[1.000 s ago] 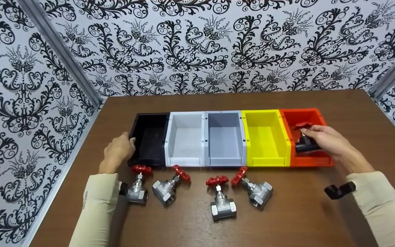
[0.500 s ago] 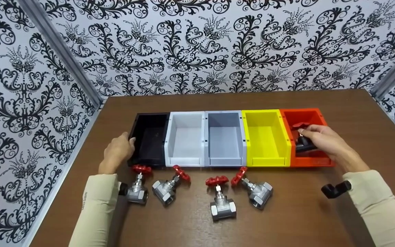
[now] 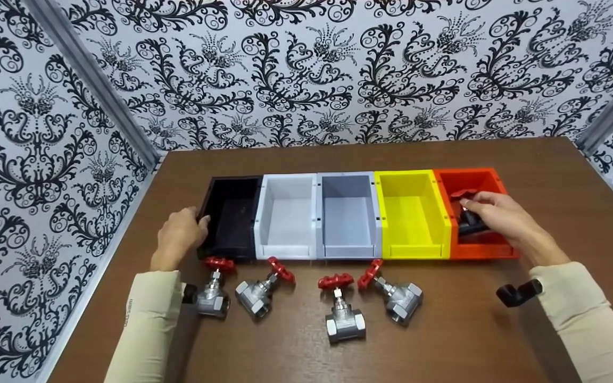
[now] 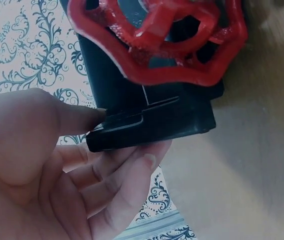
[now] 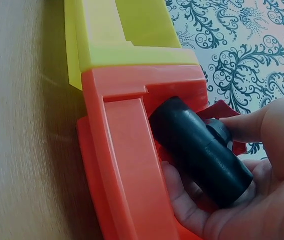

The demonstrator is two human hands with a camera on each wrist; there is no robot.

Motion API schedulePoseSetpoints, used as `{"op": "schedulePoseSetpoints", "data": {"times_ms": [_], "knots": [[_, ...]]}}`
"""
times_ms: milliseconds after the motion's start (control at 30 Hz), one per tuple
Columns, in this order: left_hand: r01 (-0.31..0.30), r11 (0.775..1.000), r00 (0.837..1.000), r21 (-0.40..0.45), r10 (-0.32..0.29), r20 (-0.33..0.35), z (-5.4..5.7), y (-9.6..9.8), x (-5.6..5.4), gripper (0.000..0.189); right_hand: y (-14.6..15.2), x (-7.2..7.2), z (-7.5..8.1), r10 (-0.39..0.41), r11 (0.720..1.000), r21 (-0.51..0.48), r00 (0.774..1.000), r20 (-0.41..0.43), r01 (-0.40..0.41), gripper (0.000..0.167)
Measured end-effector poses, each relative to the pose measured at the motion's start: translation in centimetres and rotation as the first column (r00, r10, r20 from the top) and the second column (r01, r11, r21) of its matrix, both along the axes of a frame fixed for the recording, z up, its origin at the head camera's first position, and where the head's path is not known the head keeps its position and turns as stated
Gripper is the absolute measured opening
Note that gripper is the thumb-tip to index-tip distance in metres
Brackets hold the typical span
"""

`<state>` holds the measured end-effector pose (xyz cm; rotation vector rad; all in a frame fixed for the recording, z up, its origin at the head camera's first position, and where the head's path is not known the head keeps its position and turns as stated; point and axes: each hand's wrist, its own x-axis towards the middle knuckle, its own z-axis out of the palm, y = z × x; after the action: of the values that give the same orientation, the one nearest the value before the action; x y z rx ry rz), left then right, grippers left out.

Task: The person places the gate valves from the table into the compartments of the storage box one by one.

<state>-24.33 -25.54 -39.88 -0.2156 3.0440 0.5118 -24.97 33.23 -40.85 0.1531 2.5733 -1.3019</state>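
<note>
1. Left hand [image 3: 179,234]: grips the black bin [image 3: 233,221] at its outer left side; left wrist view shows thumb at the edge, fingers on the underside.
2. Right hand [image 3: 506,218]: holds the black valve [image 5: 201,150] between thumb and fingers; hands well apart, one at each end of the bin row.
3. Black valve: inside the orange bin [image 3: 485,251]; tube-shaped body, red handle [image 3: 464,193] on the far side; cannot tell whether it touches the bin floor.
4. Bins: one row, side by side, touching; left to right black, white bin [image 3: 289,215], grey bin [image 3: 347,221], yellow bin [image 3: 413,215], orange.
5. Silver valves, all with red handwheels, lie in front of the row; first valve [image 3: 213,302] by the black bin, near the left cuff; second valve [image 3: 255,298] just beside it, wheel leaning right; third valve [image 3: 345,325] before the grey bin, nearest the viewer; fourth valve [image 3: 404,303] before the yellow bin, wheel leaning left.
6. Sleeves: pale, both arms; left sleeve [image 3: 147,314] has lettering, too small to read; right sleeve [image 3: 578,308] has a black fitting [image 3: 519,292] at the cuff.
7. Surroundings: brown wood-grain table [image 3: 445,351]; white walls [image 3: 328,69] with black scrollwork behind and at the left; grey metal post [image 3: 93,80] at the left corner.
</note>
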Motion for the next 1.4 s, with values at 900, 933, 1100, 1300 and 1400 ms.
{"op": "schedulePoseSetpoints", "data": {"times_ms": [900,933,1100,1300,1400], "knots": [[-0.038,0.999,0.999,-0.017,0.037,-0.03,-0.1,-0.2,0.5,0.041,-0.9,-0.8,-0.8,-0.073,0.996,0.045,0.997,-0.007,0.073,0.053],[-0.036,0.999,0.999,-0.021,0.035,-0.023,-0.1,-0.2,0.5,0.041,-0.9,-0.9,-0.8,-0.074,0.996,0.046,0.997,-0.005,0.074,0.053],[-0.034,0.999,0.999,-0.027,0.034,0.019,0.1,-0.1,0.2,0.044,-0.7,-1.0,-0.9,-0.084,0.996,0.039,0.996,0.019,0.083,0.054],[-0.041,0.998,0.998,-0.039,0.043,0.049,0.1,0.1,-0.1,0.047,-0.5,-1.1,-1.1,-0.09,0.996,-0.002,0.994,0.057,0.091,0.054],[-0.041,0.998,0.997,-0.046,0.044,0.057,0.0,0.1,-0.2,0.047,-0.6,-1.3,-1.3,-0.097,0.994,-0.041,0.991,0.086,0.101,0.051]]}}
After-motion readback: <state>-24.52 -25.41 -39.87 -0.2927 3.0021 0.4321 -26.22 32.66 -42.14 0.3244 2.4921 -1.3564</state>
